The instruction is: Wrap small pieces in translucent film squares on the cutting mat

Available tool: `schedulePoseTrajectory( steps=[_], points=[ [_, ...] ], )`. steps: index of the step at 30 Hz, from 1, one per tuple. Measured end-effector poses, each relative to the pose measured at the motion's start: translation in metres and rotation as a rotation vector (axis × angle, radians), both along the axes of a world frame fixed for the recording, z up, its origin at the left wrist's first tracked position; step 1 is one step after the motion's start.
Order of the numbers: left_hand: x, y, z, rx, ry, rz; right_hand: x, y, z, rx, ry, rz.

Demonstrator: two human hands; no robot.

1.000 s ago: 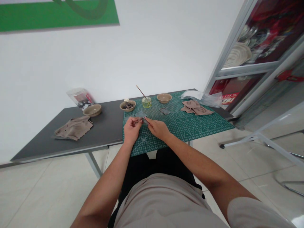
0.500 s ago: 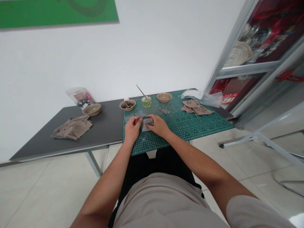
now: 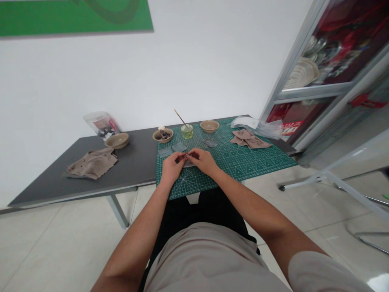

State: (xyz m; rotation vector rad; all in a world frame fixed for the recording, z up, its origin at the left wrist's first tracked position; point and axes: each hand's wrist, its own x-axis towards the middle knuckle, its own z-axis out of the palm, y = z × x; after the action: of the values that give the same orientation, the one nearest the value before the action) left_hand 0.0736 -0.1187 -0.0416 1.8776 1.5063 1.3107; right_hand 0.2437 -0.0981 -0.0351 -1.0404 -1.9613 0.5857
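My left hand [image 3: 172,167] and my right hand [image 3: 203,161] meet over the green cutting mat [image 3: 243,162], thumbs and fingertips pinched together. Between them is a small grey square [image 3: 189,163], which looks like thin cloth or a little pouch; the fingers grip its far edge and cover much of it. Two similar pale grey squares, one at the left [image 3: 165,152] and one beside it [image 3: 179,147], lie flat just beyond my left hand. A darker grey square with a dark rim [image 3: 210,142] lies past my right hand.
Behind the hands stand a bowl of dark bits [image 3: 163,135], a glass jar [image 3: 187,132] with a stick, and a shallow bowl [image 3: 209,126]. Brown cloths lie right [image 3: 249,139] and left [image 3: 92,163]. Another bowl [image 3: 117,140] and a clear tub [image 3: 101,123] are far left; plastic bags [image 3: 258,125] far right.
My hands have come closer together at the grey square's far edge. My right hand has shifted from its right side, and more of the square is now covered.
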Motion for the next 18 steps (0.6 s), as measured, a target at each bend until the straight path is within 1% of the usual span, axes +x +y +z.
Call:
schedulePoseTrajectory(
  steps=[3,6,9,12,15,18],
  points=[
    [0.001,0.0,0.001,-0.019,0.015,0.007,0.0,0.0,0.0,-0.039,0.037,-0.023],
    [0.003,0.001,0.0,0.006,0.159,0.015,0.0,0.001,-0.001,-0.038,0.03,-0.053],
    [0.007,0.002,0.0,0.032,0.358,0.026,-0.001,0.002,-0.002,-0.012,-0.046,-0.08],
    [0.011,0.001,0.003,0.01,0.502,-0.008,0.0,0.002,-0.001,0.009,-0.141,-0.074],
    [0.011,-0.004,0.004,0.006,0.618,-0.037,0.002,0.001,0.001,0.033,-0.214,-0.04],
    [0.008,-0.01,0.004,-0.007,0.689,-0.034,0.004,0.001,0.003,0.055,-0.28,-0.02]
  ],
)
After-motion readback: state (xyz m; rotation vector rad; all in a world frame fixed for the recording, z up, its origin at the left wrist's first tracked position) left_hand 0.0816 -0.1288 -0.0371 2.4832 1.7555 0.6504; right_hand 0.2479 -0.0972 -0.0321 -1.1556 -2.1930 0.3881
